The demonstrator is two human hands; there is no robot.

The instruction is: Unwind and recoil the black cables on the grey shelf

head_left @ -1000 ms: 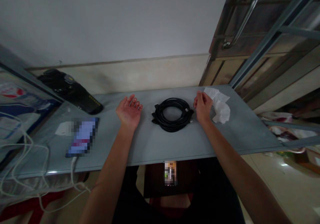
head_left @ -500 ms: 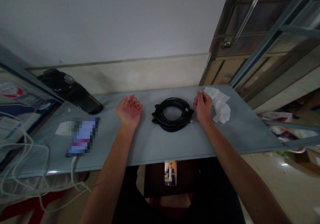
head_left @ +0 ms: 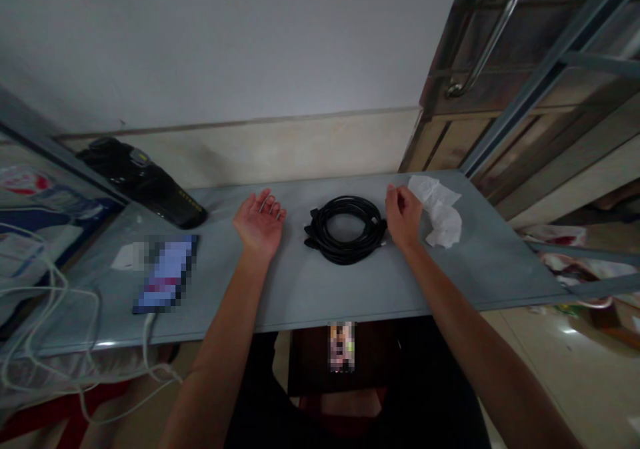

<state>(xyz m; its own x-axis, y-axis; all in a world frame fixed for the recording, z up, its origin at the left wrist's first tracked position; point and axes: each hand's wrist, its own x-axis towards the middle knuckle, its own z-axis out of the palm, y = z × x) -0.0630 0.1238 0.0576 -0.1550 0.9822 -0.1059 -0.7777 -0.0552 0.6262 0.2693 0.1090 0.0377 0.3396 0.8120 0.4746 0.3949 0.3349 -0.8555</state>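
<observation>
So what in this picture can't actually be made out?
- Phone on the table: head view, its screen is blurred out.
- Small bright item below the table edge: blurred.
- Right hand beside the black cable coil: fingertips curl away, so whether they pinch anything is unclear.
- White cords: run off the left edge.
- Black device: too dark to identify.

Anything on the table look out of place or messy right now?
Mostly tidy: the black cable lies neatly coiled between both hands. The only untidy bit is a crumpled white tissue beside the right hand.
</observation>
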